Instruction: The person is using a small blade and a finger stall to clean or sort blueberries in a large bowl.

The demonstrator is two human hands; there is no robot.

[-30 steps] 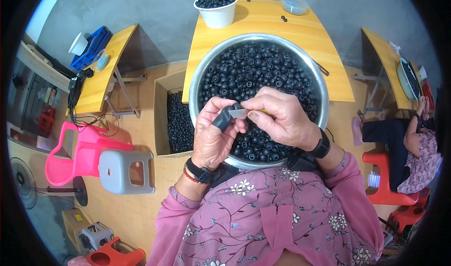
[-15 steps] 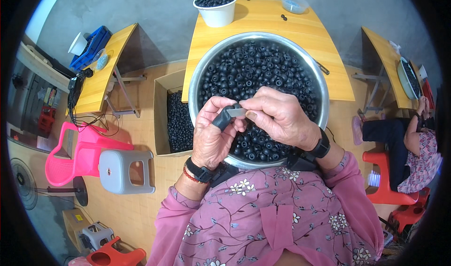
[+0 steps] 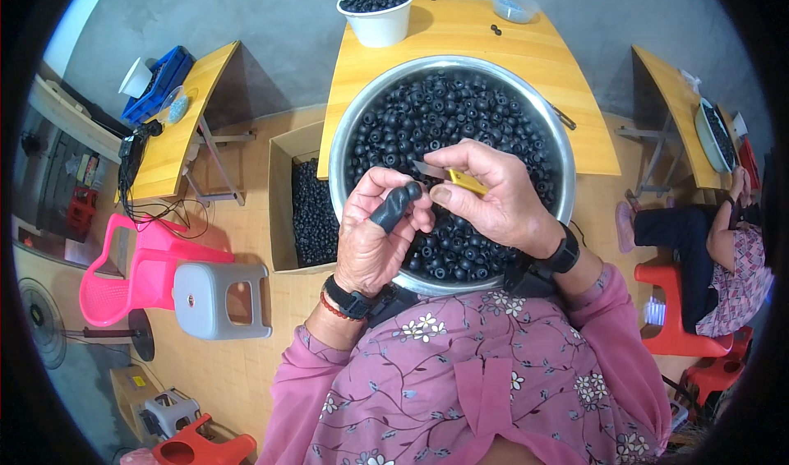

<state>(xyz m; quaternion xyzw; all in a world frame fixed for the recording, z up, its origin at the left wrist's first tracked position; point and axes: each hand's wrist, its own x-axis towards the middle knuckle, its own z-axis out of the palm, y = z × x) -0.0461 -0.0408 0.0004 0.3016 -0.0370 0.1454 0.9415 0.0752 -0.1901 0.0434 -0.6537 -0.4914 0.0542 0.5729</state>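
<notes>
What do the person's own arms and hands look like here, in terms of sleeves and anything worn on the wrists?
Both forearms come out of pink long sleeves printed with white flowers and dark branching lines. The left hand is bare, with a black wristwatch and a thin red bracelet beside it. The right hand is bare too, with a black band on its wrist. No gloves.

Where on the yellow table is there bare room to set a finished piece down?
The yellow table is bare between the white cup and the clear dish, apart from two stray beads, and along its right edge beside the steel basin. The near half is crowded: the basin fills it, with both hands above.
</notes>
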